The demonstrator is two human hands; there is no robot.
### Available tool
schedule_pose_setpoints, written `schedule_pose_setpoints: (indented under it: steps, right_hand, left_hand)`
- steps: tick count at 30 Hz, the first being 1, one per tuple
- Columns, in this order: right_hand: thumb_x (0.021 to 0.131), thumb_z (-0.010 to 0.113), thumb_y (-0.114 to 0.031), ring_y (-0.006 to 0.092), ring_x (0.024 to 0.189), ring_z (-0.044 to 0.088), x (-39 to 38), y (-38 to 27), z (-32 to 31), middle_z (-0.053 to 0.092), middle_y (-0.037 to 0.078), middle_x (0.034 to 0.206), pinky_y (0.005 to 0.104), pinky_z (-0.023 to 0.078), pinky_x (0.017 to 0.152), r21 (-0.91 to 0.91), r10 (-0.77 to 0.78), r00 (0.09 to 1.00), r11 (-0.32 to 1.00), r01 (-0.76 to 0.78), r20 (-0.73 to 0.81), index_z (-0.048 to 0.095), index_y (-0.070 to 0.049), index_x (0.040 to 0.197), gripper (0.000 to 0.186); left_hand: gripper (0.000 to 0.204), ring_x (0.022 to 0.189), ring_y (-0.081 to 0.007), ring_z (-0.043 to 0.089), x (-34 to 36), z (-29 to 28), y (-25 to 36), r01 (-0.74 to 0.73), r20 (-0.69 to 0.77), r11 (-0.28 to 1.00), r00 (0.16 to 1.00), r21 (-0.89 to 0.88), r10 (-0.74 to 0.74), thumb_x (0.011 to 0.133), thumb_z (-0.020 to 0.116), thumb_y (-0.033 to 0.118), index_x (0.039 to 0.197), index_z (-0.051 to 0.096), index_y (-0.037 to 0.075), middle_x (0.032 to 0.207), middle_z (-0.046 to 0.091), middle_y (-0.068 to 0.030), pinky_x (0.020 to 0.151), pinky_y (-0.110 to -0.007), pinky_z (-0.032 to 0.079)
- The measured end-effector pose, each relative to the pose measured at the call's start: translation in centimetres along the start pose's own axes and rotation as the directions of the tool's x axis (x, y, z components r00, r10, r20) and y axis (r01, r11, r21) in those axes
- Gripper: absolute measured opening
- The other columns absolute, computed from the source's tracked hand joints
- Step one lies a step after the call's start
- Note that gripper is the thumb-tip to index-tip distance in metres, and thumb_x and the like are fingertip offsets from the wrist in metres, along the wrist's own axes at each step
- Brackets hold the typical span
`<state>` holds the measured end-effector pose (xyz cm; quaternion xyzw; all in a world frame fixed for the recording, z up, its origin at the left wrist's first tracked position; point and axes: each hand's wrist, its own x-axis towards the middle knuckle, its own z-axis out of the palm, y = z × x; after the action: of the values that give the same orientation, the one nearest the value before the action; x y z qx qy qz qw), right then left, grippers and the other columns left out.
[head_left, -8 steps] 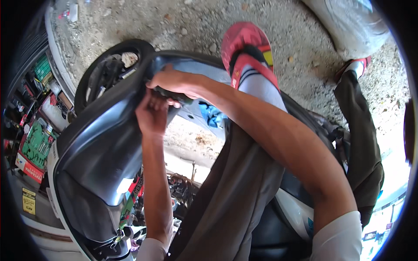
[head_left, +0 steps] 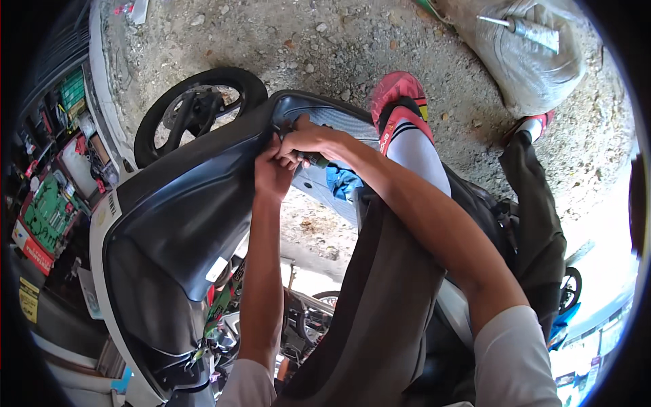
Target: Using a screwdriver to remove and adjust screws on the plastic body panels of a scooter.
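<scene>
My left hand [head_left: 272, 173] is raised against the inner front panel [head_left: 183, 224] of a scooter, a glossy black plastic shell. Its fingers are bent and meet those of my right hand, so what they hold is hidden. My right hand [head_left: 305, 139] reaches across from the right, closed, at the corner where the panel meets the grey footboard [head_left: 339, 119]. Below its palm shows the end of a dark, greenish, handle-like object [head_left: 316, 160]; the rest is covered by the fingers. A crumpled blue cloth [head_left: 344, 182] lies on the footboard beside my right wrist.
My foot in a red sandal [head_left: 400, 102] rests at the footboard's far edge. Beyond the panel is the front wheel [head_left: 203, 112]. A pale sack [head_left: 522, 61] with a white-tipped tool on it stands on gravel. At left, a green tool case [head_left: 51, 214] sits among clutter.
The view has shifted, so the scooter and my arms appear farther right and lower. My hands have come closer together, and the left fingers are more curled beside the right hand.
</scene>
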<state>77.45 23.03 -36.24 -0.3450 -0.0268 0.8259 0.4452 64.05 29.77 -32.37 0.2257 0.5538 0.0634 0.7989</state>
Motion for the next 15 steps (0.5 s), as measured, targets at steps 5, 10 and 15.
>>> schedule_pose_setpoints:
  steps: [5, 10, 15]
  right_hand:
    - [0.058, 0.063, -0.002, 0.0300, 0.062, 0.059, -2.4, 0.9, 1.6, 0.056, 0.019, 0.073, 0.0382, 0.046, 0.047, -0.238, -0.208, 0.859, 0.966, 0.105, -0.468, 0.034, 0.001, 0.099, 0.050]
    - [0.063, 0.064, -0.005, 0.0422, 0.077, 0.053, -4.5, 5.0, 0.8, 0.052, 0.021, 0.080, 0.0469, 0.043, 0.071, -0.671, -0.591, 0.607, 0.731, 0.126, -0.531, 0.042, -0.003, 0.100, 0.042]
    - [0.074, 0.058, -0.019, 0.0414, 0.071, 0.055, -2.4, 5.7, -1.0, 0.055, 0.021, 0.074, 0.0460, 0.044, 0.065, -0.730, -0.726, 0.519, 0.635, 0.254, -0.451, 0.052, -0.001, 0.093, 0.026]
  left_hand:
    - [0.019, 0.051, -0.0060, 0.031, 1.9, 0.8, -0.6, -0.090, -0.374, 0.988, 0.927, -0.127, 0.037, 0.087, 0.050, 0.015, 0.101, 0.056, 0.004, 0.058, 0.035, 0.0047, 0.050, -0.021, 0.026]
    - [0.019, 0.050, -0.0064, 0.027, 3.3, 0.9, -2.6, -0.178, -0.220, 0.977, 0.964, -0.115, 0.150, 0.088, 0.051, 0.022, 0.095, 0.056, 0.005, 0.057, 0.032, 0.0045, 0.050, -0.021, 0.025]
    - [0.035, 0.054, -0.0072, 0.033, 3.3, 1.5, -4.3, -0.285, -0.055, 0.945, 0.959, -0.163, 0.280, 0.088, 0.050, 0.033, 0.109, 0.053, 0.005, 0.062, 0.041, 0.0041, 0.053, -0.022, 0.029]
